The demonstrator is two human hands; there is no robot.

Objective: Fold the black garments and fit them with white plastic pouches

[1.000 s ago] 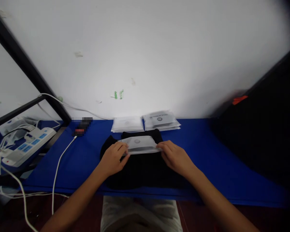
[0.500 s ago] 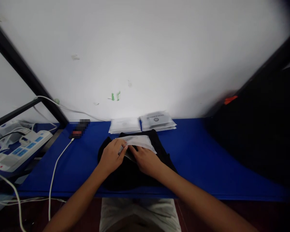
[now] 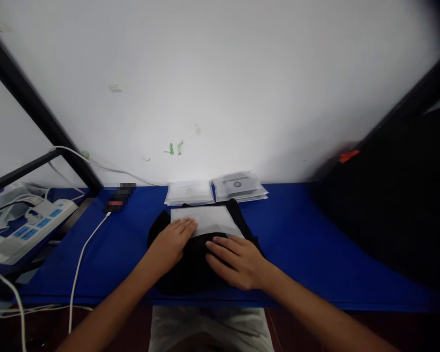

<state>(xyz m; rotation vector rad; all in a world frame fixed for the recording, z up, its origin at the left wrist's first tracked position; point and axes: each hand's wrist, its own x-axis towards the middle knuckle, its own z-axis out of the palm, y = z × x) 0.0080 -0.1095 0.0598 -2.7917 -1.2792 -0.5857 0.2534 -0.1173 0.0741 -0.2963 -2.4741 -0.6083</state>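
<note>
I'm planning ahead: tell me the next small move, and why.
Probably smooth the pale packet flat: the left hand lies at its near left side, the right hand is spread near its right corner, and black cloth lies around it.

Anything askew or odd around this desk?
Only minor things: white cables bunch untidily beside the power strip at left, green scraps mar the pale wall, and the right-hand packet stack has uneven edges. No spill visible.
</note>
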